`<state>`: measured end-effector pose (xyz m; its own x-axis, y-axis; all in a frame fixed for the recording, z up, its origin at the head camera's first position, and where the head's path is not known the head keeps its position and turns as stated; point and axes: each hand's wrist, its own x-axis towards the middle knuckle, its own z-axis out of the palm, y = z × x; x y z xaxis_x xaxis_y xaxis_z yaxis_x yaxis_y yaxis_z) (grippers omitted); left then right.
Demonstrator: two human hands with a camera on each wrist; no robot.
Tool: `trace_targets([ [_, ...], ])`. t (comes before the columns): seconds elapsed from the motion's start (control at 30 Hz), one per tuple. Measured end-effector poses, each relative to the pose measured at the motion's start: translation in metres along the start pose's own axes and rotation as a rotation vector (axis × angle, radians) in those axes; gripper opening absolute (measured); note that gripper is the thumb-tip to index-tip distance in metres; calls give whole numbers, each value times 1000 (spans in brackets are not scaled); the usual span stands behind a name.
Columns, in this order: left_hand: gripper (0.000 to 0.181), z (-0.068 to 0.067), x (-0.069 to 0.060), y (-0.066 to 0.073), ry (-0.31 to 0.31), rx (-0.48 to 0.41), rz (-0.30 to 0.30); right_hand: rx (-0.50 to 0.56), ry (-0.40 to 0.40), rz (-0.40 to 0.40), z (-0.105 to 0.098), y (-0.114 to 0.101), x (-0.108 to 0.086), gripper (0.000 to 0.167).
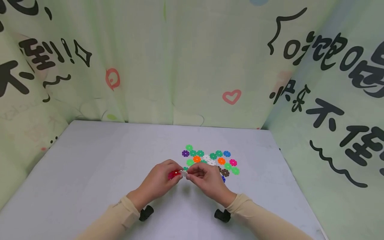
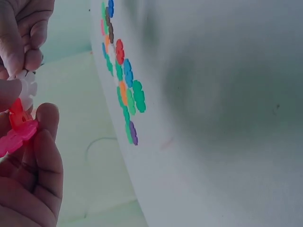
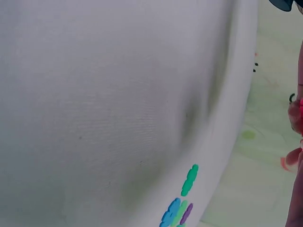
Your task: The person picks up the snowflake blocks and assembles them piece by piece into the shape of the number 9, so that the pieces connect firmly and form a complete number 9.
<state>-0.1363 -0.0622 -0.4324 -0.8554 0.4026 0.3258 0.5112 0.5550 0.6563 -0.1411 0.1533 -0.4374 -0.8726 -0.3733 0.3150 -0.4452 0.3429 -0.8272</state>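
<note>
We see the counter (image 1: 75, 173), its far edge crossing mid-frame and open room at left, then at centre our left hand (image 1: 158, 176) and right hand (image 1: 212, 180), fingers pinching red-pink pieces (image 2: 21, 135) and a white piece (image 2: 30, 89) respectively, below flower discs (image 1: 221, 161).

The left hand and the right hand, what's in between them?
The head view shows a white flower-shaped disc between the left hand and the right hand.

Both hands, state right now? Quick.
Left hand: closed, holding pinkish-red flower pieces.
Right hand: closed, apparently pinching the white flower piece at its edge.
</note>
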Motion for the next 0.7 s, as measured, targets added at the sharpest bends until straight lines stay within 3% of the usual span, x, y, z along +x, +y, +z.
trace_targets([
  [0.13,11,2,0,1,39,31,35,-2,-14,11,-1,1,1,21],
  [0.3,8,1,0,0,58,48,13,-53,-76,65,-15,8,-1,23],
  [0.5,10,1,-1,-3,29,4,-30,-272,-141,129,-49,32,-9,31],
  [0.7,9,1,-3,-5,-3,-63,-16,-470,-163,166,-82,56,-21,34],
])
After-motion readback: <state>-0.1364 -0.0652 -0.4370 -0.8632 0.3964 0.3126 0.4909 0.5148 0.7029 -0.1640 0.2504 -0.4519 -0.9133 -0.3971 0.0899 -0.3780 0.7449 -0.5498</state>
